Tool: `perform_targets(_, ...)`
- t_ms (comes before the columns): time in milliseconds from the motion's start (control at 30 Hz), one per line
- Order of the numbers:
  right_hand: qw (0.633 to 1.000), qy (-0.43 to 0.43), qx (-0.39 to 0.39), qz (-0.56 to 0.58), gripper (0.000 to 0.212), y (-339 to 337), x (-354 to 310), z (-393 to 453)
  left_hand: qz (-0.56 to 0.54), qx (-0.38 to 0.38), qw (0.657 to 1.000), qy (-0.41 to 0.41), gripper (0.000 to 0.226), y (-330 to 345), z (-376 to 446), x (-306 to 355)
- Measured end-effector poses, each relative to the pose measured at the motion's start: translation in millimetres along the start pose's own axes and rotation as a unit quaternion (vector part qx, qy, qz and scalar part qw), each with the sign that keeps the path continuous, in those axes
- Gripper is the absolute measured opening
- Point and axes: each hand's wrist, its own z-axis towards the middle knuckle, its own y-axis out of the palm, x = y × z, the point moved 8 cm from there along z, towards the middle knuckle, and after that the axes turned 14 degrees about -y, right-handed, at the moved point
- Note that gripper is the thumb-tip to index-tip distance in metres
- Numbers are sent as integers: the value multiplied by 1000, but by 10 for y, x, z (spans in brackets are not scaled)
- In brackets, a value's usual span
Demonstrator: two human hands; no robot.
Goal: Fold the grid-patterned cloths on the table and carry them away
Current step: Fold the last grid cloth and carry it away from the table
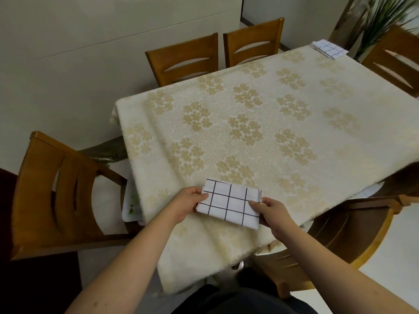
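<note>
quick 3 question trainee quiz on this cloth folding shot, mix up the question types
1. True or false: both hands grip the near cloth.
2. Where does the far cloth lie? A) on a chair B) at the table's far corner C) on the floor
3. Fill in: the tablecloth bears a ____ pattern.

Key
1. True: the left hand holds its left edge, the right hand its right edge.
2. B
3. Floral
</note>
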Motion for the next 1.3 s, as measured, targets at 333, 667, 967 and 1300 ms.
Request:
perform_targets(333,1000,2,2,-11,20,-103,-141,-143,70,-23,997,-7,25,26,-201,-30)
perform_targets(667,999,18,2,29,22,-453,-259,-486,77,-49,996,5,15,430,-280,134)
perform_targets(967,996,-32,74,23,19,-1052,-384,-784,148,-64,986,50,13,1108,-412,411)
perform_targets(1300,985,-62,152,54,21,-2219,-372,-1513,198,-104,973,57,12,2398,-754,406)
